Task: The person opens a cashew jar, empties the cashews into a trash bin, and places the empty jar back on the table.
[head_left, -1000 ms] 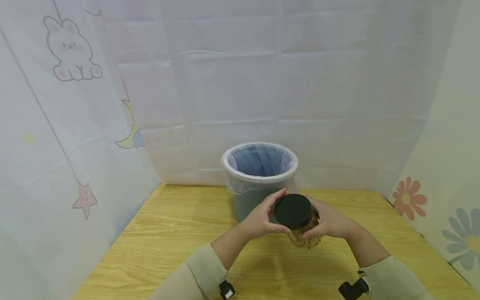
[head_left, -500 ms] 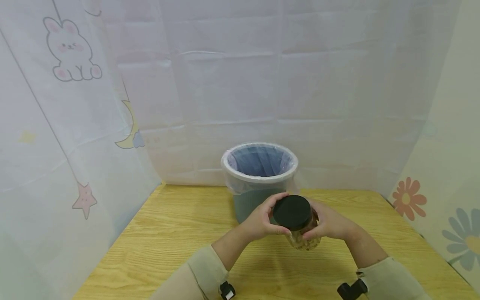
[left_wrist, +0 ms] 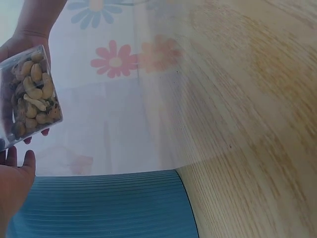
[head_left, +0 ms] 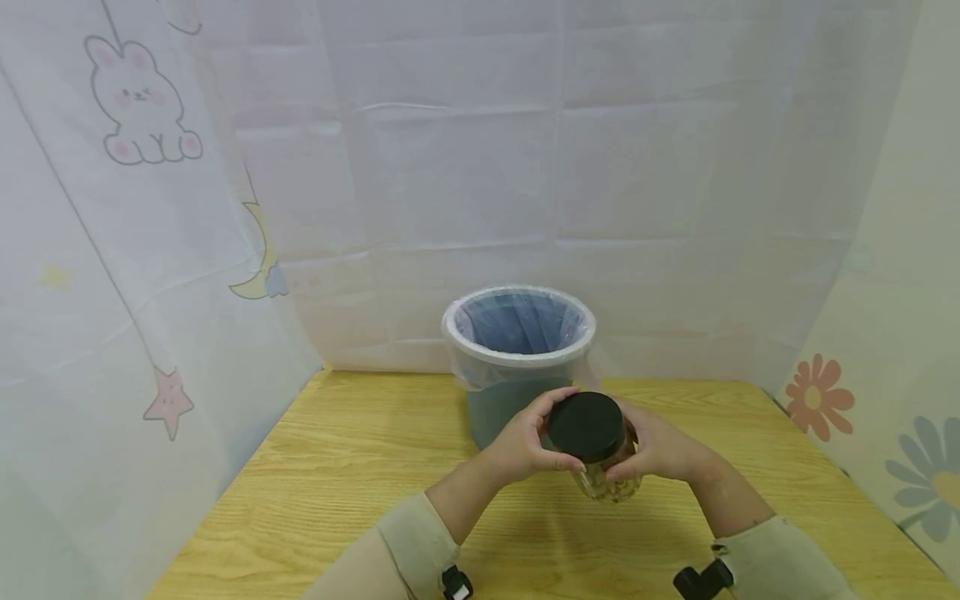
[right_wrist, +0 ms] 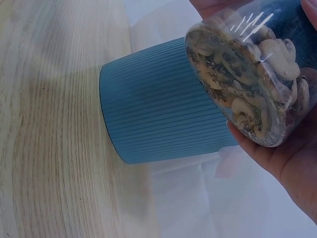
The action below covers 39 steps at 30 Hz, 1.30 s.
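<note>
Grip: my left fingers (head_left: 561,461) clamped round black lid (head_left: 587,426), right fingers (head_left: 626,467) round jar (head_left: 609,487) of nuts | Position: jar above bench (head_left: 352,450), in front of bin (head_left: 497,412) | Risk: jar may drop if my right hold slackens

Head view looks forward and down, bin (head_left: 498,410) at the wearer's twelve o'clock; both wrist views, rolled sideways, peer in low, close, sharing bin and jar (left_wrist: 35,94): nine o'clock left, two right!

We list: bin (head_left: 495,412) near far edge of table (head_left: 337,500); jar (head_left: 592,442) before it, between left hand (head_left: 521,446) and right hand (head_left: 663,442); nuts (left_wrist: 34,91) inside.
</note>
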Each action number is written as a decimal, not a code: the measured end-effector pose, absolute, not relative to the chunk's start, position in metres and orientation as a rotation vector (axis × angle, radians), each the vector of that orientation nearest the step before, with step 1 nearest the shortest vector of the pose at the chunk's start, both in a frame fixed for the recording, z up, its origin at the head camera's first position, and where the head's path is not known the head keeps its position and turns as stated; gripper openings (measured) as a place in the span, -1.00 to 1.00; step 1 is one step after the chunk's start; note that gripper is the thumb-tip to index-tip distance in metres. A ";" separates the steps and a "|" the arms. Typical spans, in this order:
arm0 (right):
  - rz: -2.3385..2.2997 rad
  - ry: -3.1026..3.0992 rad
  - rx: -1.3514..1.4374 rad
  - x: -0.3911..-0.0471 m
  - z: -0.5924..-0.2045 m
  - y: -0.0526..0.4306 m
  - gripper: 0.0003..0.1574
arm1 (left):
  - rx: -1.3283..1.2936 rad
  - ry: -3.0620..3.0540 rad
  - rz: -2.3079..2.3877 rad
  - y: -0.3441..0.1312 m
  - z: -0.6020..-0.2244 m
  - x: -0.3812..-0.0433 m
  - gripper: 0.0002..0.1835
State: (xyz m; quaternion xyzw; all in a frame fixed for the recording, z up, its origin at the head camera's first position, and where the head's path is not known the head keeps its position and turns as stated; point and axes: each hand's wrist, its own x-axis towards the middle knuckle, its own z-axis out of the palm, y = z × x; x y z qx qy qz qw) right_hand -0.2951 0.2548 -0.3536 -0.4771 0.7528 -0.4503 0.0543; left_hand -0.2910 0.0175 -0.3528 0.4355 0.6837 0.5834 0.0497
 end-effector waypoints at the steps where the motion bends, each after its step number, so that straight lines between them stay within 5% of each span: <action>1: -1.369 2.283 -1.452 -0.295 -0.354 0.255 0.07 | 1.324 2.083 1.782 0.018 -0.356 -0.293 -0.07; 15: -1.394 2.258 -1.556 -0.297 -0.358 0.254 0.07 | 1.338 2.266 1.726 0.022 -0.374 -0.305 -0.08; 32: -1.398 2.294 -1.592 -0.299 -0.360 0.253 0.06 | 1.333 2.257 1.754 0.018 -0.350 -0.287 -0.14; 39: -1.423 2.253 -1.557 -0.300 -0.360 0.254 0.09 | 1.477 2.069 1.793 0.020 -0.365 -0.300 0.01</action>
